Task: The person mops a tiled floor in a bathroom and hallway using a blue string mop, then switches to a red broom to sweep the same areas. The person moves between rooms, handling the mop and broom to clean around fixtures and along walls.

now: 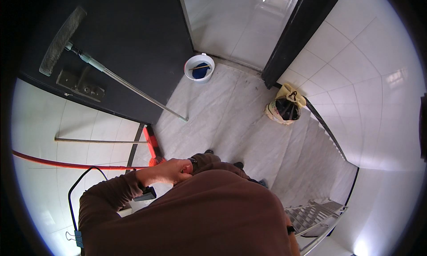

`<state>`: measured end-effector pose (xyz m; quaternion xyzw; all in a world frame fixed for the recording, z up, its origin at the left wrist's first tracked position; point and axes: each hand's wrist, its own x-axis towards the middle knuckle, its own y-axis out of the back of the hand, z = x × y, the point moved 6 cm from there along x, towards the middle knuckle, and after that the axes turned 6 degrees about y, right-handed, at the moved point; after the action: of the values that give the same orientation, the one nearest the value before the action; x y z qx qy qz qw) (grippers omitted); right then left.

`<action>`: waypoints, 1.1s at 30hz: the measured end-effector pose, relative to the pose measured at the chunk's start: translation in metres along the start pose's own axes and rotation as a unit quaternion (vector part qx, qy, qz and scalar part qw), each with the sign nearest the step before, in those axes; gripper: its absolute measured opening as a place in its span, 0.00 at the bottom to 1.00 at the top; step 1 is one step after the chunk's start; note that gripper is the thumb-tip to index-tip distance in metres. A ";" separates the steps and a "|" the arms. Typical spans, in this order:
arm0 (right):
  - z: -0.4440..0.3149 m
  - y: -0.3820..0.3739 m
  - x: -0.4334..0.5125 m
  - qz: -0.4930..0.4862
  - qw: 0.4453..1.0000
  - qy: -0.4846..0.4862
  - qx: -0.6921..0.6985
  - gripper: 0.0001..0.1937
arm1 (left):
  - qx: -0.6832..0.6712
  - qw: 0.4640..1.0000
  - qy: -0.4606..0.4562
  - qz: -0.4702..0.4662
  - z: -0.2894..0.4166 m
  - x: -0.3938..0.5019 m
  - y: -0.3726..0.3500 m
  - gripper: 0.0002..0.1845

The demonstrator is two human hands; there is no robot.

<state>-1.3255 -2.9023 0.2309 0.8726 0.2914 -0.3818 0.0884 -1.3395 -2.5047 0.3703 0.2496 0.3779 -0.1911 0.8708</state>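
My left hand (170, 171) is held in front of my waist with its fingers curled. Whether anything lies inside them is hidden. A black boxy object (145, 194) shows just under that wrist. My right arm (292, 237), with a black band, hangs at my side; its hand is mostly hidden behind my torso. Close to my left hand, a red broom head (152, 144) with a wooden handle stands by the wall, beside a long red handle (76, 165). A window washer (133, 94) with a fuzzy T-bar head and metal pole leans on the dark door (133, 22).
A white bucket (185, 70) holding a dark blue cloth and a stick stands by the doorway. A yellow bag (275, 112) with black plastic inside sits near the right wall. Stairs (312, 149) descend at right, with a metal railing (320, 219) at lower right.
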 end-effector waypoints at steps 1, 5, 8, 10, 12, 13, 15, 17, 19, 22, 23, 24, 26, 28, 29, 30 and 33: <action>0.004 0.001 0.001 0.004 1.000 0.007 0.002 0.28 | -0.009 1.000 0.022 0.002 -0.004 0.002 0.001 0.13; 0.021 0.006 0.000 0.027 0.999 0.019 -0.022 0.27 | -0.061 0.995 0.074 -0.042 -0.030 0.012 -0.004 0.12; -0.012 0.000 -0.014 0.027 0.998 -0.059 0.005 0.23 | -0.071 0.991 0.070 -0.086 -0.039 0.011 -0.007 0.10; -0.024 -0.002 -0.018 0.024 0.995 -0.095 0.012 0.21 | -0.069 0.989 0.071 -0.110 -0.040 0.011 -0.007 0.09; -0.029 -0.001 -0.019 0.026 0.995 -0.097 -0.009 0.19 | -0.089 0.991 0.041 -0.093 -0.037 0.014 -0.009 0.08; -0.029 0.000 -0.019 0.028 0.995 -0.088 -0.027 0.19 | -0.099 0.991 0.025 -0.084 -0.036 0.014 -0.009 0.08; -0.015 0.002 -0.016 0.019 0.996 -0.087 -0.004 0.18 | -0.062 0.997 0.041 -0.014 -0.033 0.011 -0.004 0.08; -0.002 0.005 -0.013 0.011 0.996 -0.086 0.017 0.17 | 0.047 0.995 0.018 0.080 -0.019 0.001 0.002 0.09; -0.021 -0.004 -0.021 0.044 0.991 -0.084 0.091 0.17 | 0.230 0.953 -0.043 0.193 0.005 -0.017 0.009 0.13; -0.023 -0.008 -0.017 0.052 0.987 -0.053 0.145 0.17 | 0.079 0.997 -0.001 -0.023 -0.018 -0.022 -0.005 0.13; -0.021 -0.006 -0.014 0.048 0.986 -0.039 0.154 0.17 | 0.029 0.997 0.001 -0.073 -0.020 -0.025 -0.010 0.12; -0.021 -0.005 -0.011 0.035 0.992 -0.006 0.123 0.17 | 0.027 0.991 0.076 -0.103 -0.027 -0.027 -0.011 0.14; -0.023 -0.002 -0.006 0.011 0.996 0.063 0.065 0.17 | 0.076 0.991 0.059 -0.093 -0.044 -0.024 -0.018 0.15; -0.023 0.000 -0.002 -0.011 0.991 0.132 0.007 0.17 | 0.104 0.992 0.023 -0.067 -0.061 -0.021 -0.030 0.16; -0.025 0.000 -0.002 -0.006 0.989 0.146 -0.011 0.18 | 0.029 0.996 0.048 -0.071 -0.064 -0.021 -0.031 0.16; -0.025 0.001 -0.004 -0.001 0.987 0.158 -0.030 0.18 | -0.051 0.993 0.073 -0.075 -0.058 -0.025 -0.034 0.16; -0.032 0.003 -0.006 0.006 0.982 0.181 -0.051 0.19 | -0.054 0.990 0.083 -0.099 -0.061 -0.026 -0.041 0.16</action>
<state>-1.3068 -2.8951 0.2573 0.9235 0.3162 -0.2013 0.0815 -1.4120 -2.4983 0.3417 0.1787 0.4812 -0.2346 0.8255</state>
